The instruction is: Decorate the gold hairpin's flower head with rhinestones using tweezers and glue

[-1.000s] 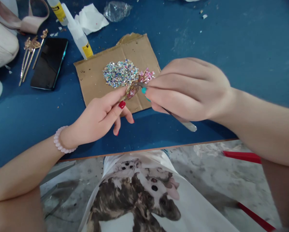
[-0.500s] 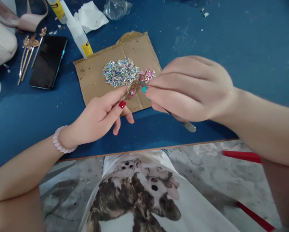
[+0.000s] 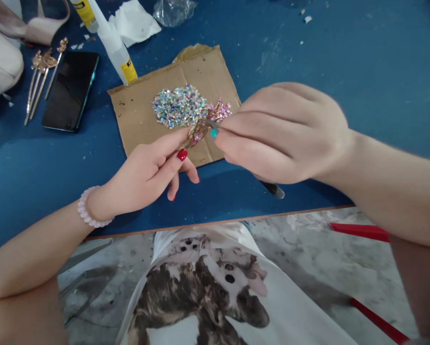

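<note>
My left hand (image 3: 143, 177) pinches a gold ornamental hairpin (image 3: 196, 136) with pink stones between thumb and forefinger, its other fingers hanging loose. Closed around metal tweezers (image 3: 274, 189), my right hand (image 3: 287, 132) has their tips at the upper part of the hairpin; whether a stone is between the tips cannot be made out. Beneath both hands lies a piece of cardboard (image 3: 139, 105) bearing a heap of small multicoloured stones (image 3: 179, 106). Beside that heap, pink stones (image 3: 220, 110) show, partly hidden by my right hand.
Left of the cardboard lie a black phone (image 3: 70, 91) and several gold hairpins (image 3: 39, 86). A white glue bottle (image 3: 116, 50) with a yellow label stands at the cardboard's upper left edge. Behind are crumpled tissue (image 3: 136, 24) and clear plastic (image 3: 174, 10).
The rear end of the tweezers has swung slightly left and down as my right hand tilts. The left hand and the hairpin stay nearly still.
</note>
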Tool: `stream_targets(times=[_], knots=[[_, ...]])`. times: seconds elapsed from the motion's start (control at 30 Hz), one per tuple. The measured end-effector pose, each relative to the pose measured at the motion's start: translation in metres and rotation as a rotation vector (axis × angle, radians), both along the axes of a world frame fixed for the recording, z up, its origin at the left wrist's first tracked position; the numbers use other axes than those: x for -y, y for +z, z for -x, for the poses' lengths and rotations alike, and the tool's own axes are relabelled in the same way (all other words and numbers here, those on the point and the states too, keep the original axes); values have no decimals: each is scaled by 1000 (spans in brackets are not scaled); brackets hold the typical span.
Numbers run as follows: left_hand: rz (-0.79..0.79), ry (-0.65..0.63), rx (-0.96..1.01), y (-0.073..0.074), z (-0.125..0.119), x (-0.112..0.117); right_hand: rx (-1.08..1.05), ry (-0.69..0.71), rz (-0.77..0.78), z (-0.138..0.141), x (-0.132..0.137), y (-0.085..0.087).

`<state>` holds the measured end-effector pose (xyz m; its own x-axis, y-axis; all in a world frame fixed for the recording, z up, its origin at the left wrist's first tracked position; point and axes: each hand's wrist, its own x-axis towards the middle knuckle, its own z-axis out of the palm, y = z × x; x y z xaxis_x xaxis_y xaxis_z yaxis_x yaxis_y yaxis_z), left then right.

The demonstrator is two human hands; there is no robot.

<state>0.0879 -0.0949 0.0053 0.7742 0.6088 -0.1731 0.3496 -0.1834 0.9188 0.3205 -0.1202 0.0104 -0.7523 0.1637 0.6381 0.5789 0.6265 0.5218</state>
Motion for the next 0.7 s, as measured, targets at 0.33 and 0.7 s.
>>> stream_targets(times=[0.33,0.7], knots=[[-9,-28,58,-4,2,-2,-4,-6,45,-1,0,-4],[-15,-43,74,-1,1,-1,-65,77,91,-3,0,-9]])
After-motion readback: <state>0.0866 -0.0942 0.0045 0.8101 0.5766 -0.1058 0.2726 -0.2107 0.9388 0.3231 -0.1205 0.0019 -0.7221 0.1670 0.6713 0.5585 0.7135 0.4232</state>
